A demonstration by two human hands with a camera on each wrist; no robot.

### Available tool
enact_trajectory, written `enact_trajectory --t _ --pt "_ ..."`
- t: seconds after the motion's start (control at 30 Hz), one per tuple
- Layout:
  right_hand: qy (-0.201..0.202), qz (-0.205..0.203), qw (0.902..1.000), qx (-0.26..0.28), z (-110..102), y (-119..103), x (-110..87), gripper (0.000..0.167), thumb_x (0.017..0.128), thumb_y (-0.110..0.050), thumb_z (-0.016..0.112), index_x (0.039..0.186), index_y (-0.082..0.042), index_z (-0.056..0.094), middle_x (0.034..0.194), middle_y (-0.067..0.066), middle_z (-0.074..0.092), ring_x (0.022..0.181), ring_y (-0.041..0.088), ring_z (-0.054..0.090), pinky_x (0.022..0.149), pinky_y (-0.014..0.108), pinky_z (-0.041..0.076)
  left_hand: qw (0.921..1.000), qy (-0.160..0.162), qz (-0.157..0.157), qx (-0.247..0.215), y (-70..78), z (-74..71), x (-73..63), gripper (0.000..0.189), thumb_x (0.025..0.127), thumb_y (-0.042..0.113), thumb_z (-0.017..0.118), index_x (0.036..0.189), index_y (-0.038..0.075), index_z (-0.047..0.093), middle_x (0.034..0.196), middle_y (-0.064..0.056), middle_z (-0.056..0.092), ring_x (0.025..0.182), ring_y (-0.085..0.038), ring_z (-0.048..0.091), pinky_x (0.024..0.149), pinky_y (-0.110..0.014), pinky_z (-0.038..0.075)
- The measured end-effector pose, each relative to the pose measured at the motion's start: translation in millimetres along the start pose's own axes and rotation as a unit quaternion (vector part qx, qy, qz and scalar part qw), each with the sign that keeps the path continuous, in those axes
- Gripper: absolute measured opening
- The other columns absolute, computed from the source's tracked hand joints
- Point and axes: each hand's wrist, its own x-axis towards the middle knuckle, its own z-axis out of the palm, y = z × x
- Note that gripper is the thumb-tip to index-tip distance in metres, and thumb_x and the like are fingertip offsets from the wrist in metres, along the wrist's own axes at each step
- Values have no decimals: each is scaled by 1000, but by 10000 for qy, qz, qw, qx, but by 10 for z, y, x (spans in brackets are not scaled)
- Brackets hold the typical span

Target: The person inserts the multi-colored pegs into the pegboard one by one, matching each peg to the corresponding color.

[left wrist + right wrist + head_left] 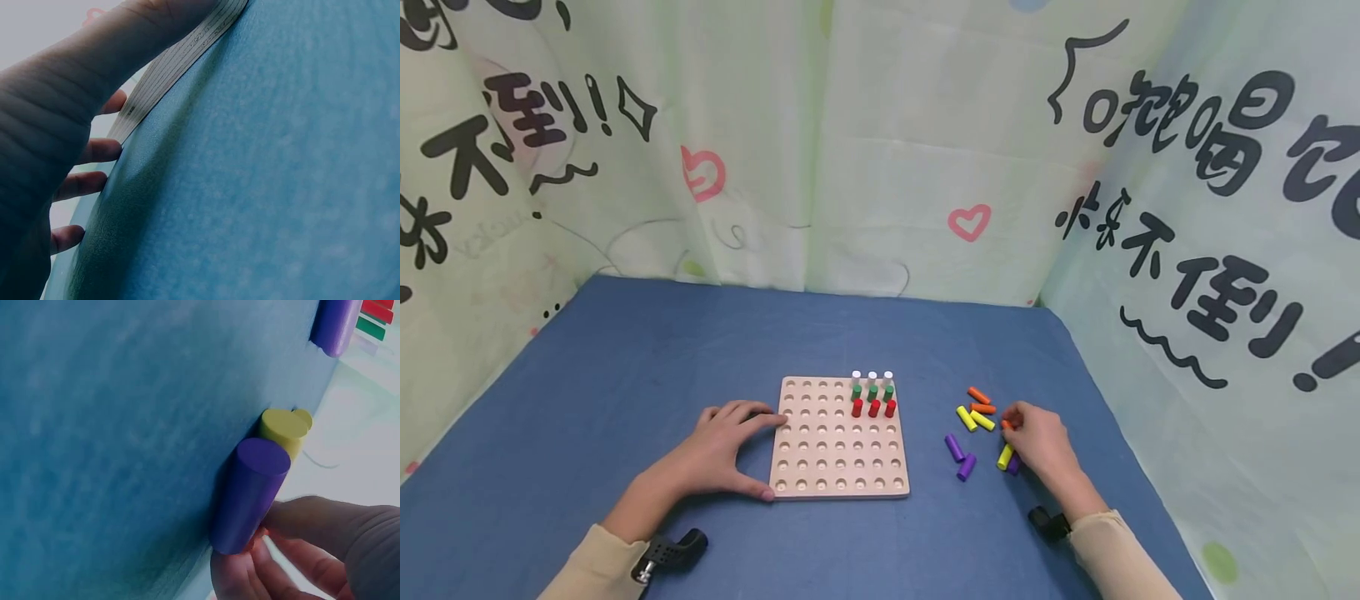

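Note:
A pale wooden pegboard point(831, 475) with rows of round holes lies on the blue cloth. White pegs point(872, 377), green pegs point(872, 393) and red pegs point(874, 408) stand in its back right corner, three of each. My left hand point(718, 450) is spread along the board's left side, thumb at the near corner and a fingertip on the edge. To the right of the board, my right hand point(1041, 442) pinches an orange peg point(1007, 425), mostly hidden by the fingers. Just beside those fingers lie a yellow peg point(1005, 457) and a purple peg point(250, 494).
Between the board and my right hand lie two purple pegs, one of them nearest the board point(954, 448). Two yellow pegs point(966, 418) and two orange pegs point(979, 395) lie farther back. A printed curtain point(880, 167) surrounds the table's back and sides.

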Motion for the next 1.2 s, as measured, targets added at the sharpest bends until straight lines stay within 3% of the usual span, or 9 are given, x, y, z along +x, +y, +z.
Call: enact_trajectory --t 0.3,0.53,0.63,0.93,1.2 --pt "390 -344 9985 171 38 -179 -61 20 96 -3 66 115 -3 70 118 21 69 80 24 60 62 33 50 10000 11 16 76 -27 18 -6 108 60 95 68 149 36 54 146 2 52 137 -24 44 102 -60 31" --pt "598 -736 9951 274 105 -386 -93 17 93 -2 68 109 -7 71 110 13 71 95 29 66 80 46 55 10000 -22 -30 62 -17 17 -2 108 60 95 68 149 35 54 146 2 52 137 -24 44 102 -60 31" --pt "710 -922 9924 399 146 -500 -97 13 93 -3 70 104 -8 71 110 12 72 94 27 68 81 46 56 10000 -4 -4 41 -19 13 -1 108 60 94 69 149 34 55 146 1 52 138 -25 44 102 -60 30" --pt "624 -904 9894 948 275 -862 -89 11 91 -9 77 97 -15 70 96 3 75 91 19 74 75 38 59 9999 72 64 52 -25 12 -1 108 59 94 69 149 34 55 146 2 53 137 -24 45 102 -58 30" --pt "425 -843 9874 1271 398 -1099 -89 14 90 -11 80 98 -15 70 95 1 75 79 13 73 69 33 57 9999 97 49 73 -28 19 0 108 59 95 68 148 34 56 145 2 53 137 -24 45 102 -58 31"
